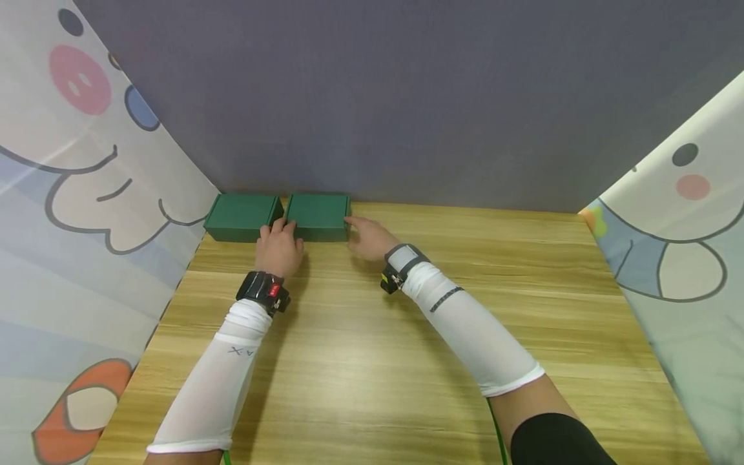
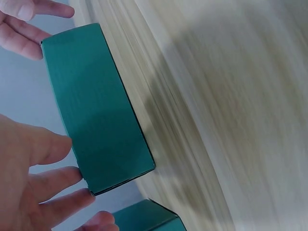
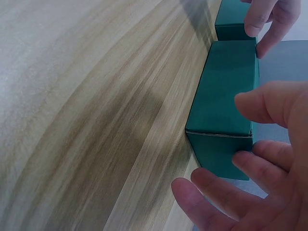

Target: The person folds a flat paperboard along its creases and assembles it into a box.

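Note:
Two green cardboard boxes lie side by side by the back wall, a narrow gap between them. My left hand (image 1: 279, 250) is at the gap, its fingertips at the left end of the right-hand box (image 1: 318, 213). The left wrist view shows that thumb at the box's long edge and fingers by its corner. At the opposite end, my right hand (image 1: 371, 238) touches the same box with relaxed fingers. In the right wrist view its thumb (image 3: 257, 103) lies over the long face, while fingers spread beside the end face. Just left of my left hand sits the other box (image 1: 243, 216).
The wooden table (image 1: 465, 258) extends forward and to the right of the boxes. A grey wall (image 1: 407, 97) rises behind them. Printed cartoon sheets stand along the left side (image 1: 52, 258) and the right side (image 1: 692, 258).

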Demonstrator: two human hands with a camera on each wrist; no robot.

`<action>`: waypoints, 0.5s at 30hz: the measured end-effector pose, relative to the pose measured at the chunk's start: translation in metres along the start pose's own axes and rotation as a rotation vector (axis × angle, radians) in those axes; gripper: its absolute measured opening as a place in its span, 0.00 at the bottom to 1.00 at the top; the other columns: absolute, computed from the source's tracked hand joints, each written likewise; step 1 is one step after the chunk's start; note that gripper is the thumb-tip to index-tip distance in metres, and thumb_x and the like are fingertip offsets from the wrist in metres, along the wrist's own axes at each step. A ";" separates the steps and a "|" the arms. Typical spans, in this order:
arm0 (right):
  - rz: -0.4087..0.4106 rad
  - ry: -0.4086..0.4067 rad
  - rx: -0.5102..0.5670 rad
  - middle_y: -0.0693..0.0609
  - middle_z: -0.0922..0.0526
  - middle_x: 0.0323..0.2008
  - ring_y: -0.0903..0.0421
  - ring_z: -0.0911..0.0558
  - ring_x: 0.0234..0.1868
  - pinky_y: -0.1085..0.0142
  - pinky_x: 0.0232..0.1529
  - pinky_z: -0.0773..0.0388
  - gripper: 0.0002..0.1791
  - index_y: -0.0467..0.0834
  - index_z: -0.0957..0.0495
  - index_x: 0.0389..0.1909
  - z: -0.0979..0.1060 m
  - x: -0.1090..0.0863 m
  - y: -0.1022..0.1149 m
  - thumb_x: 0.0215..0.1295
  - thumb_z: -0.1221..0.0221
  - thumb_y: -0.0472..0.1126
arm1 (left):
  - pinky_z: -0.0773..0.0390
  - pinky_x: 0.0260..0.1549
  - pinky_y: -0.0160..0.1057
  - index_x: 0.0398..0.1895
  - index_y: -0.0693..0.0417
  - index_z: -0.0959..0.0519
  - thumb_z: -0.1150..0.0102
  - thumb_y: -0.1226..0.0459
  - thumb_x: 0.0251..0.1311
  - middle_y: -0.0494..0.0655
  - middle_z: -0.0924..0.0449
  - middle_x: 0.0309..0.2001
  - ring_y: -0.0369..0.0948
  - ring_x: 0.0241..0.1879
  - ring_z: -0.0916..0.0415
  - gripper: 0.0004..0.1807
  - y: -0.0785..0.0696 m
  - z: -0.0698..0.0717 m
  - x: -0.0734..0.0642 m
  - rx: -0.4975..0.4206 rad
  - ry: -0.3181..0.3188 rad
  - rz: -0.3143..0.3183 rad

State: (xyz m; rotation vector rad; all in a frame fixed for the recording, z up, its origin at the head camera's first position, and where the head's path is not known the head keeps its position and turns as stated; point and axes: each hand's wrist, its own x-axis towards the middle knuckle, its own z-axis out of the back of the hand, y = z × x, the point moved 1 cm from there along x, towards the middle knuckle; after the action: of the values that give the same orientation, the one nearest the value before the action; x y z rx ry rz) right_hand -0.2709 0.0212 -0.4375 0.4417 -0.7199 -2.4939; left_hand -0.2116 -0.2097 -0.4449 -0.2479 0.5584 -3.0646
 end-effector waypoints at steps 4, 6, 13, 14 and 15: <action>0.015 -0.019 0.025 0.43 0.41 0.82 0.45 0.40 0.82 0.52 0.84 0.45 0.41 0.41 0.47 0.82 0.002 -0.008 -0.004 0.74 0.41 0.43 | 0.25 0.56 0.69 0.72 0.65 0.29 0.43 0.61 0.73 0.68 0.35 0.75 0.70 0.62 0.34 0.29 -0.001 -0.003 0.000 -0.014 -0.029 -0.016; 0.021 -0.033 0.048 0.42 0.42 0.82 0.43 0.38 0.81 0.51 0.83 0.44 0.41 0.40 0.47 0.82 0.004 -0.015 -0.007 0.74 0.41 0.44 | 0.24 0.56 0.68 0.72 0.65 0.30 0.42 0.61 0.72 0.68 0.35 0.74 0.70 0.62 0.33 0.29 -0.004 -0.002 -0.001 -0.028 -0.044 -0.026; 0.049 -0.074 0.063 0.42 0.34 0.78 0.42 0.24 0.70 0.48 0.74 0.29 0.36 0.42 0.39 0.78 0.011 -0.048 -0.010 0.75 0.41 0.47 | 0.28 0.64 0.66 0.72 0.64 0.29 0.37 0.58 0.70 0.68 0.33 0.72 0.68 0.65 0.33 0.31 -0.024 0.014 -0.014 -0.121 -0.062 -0.120; 0.055 -0.084 0.058 0.42 0.33 0.78 0.42 0.24 0.70 0.47 0.74 0.28 0.35 0.42 0.37 0.78 0.013 -0.055 -0.010 0.75 0.41 0.47 | 0.28 0.65 0.66 0.72 0.64 0.29 0.37 0.57 0.70 0.68 0.33 0.72 0.68 0.66 0.33 0.32 -0.028 0.017 -0.016 -0.131 -0.059 -0.138; 0.062 -0.092 0.051 0.42 0.33 0.77 0.42 0.25 0.71 0.47 0.74 0.28 0.34 0.42 0.36 0.77 0.015 -0.061 -0.010 0.75 0.41 0.48 | 0.28 0.66 0.65 0.72 0.63 0.29 0.37 0.57 0.70 0.68 0.33 0.73 0.68 0.67 0.34 0.32 -0.031 0.018 -0.018 -0.137 -0.053 -0.156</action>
State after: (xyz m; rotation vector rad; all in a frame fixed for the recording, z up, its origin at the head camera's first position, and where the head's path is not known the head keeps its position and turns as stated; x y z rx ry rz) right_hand -0.2309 0.0677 -0.4214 0.3186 -0.8223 -2.4551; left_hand -0.1901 -0.1864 -0.4200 -0.3923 0.7832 -3.1597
